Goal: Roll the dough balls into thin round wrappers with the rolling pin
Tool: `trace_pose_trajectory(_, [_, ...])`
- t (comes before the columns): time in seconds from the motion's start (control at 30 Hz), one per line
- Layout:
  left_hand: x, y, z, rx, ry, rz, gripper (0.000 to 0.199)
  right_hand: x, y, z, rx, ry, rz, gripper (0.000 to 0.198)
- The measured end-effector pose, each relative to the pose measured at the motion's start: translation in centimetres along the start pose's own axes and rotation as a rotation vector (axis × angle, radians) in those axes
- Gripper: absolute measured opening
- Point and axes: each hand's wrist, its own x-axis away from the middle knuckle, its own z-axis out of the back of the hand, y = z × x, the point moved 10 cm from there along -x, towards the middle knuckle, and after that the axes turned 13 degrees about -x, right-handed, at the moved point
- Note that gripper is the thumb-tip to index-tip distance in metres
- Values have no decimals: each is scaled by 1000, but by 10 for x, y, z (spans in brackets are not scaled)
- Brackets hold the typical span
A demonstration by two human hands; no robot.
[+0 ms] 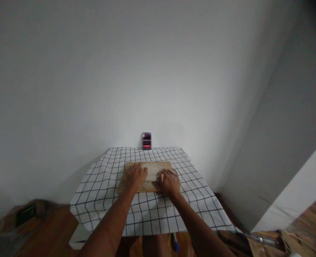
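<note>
A flattened piece of pale dough [152,170] lies on a floured wooden board [144,188] in the middle of the table. My left hand [137,175] rests palm down over the dough's left side, fingers stretched forward and thumb apart. At the right end, my right hand [170,181] presses on the dough with its fingers curled over the edge. Both palms hide parts of the dough and board, and the undersides of my fingers are out of sight.
A white checked cloth [99,185] covers the table. At its far edge a small dark, blurred-out object [146,141] stands against the white wall. Cardboard boxes [26,216] sit on the floor at left. A clear plastic bottle [266,240] lies at lower right.
</note>
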Motion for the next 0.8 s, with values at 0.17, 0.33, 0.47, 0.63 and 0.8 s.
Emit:
trace_pose_trajectory(0.17, [-3, 0, -6, -6, 3, 16, 33, -5, -1, 2, 31, -22, -10, 35])
trace_pose_trajectory(0.33, [-21, 1, -10, 6, -30, 53, 36, -27, 6, 0, 54, -27, -48, 36])
trace_pose_trajectory(0.47, [-34, 0, -13, 7, -100, 86, 40, -41, 13, -3, 16, -35, -93, 35])
trace_pose_trajectory(0.63, [-31, 0, -9, 1, -114, 85, 43, -40, 11, -5, 23, -44, -74, 34])
trace_pose_trajectory(0.8, [-14, 4, 2, -10, -20, 26, 43, -27, 7, -3, 49, -18, -41, 34])
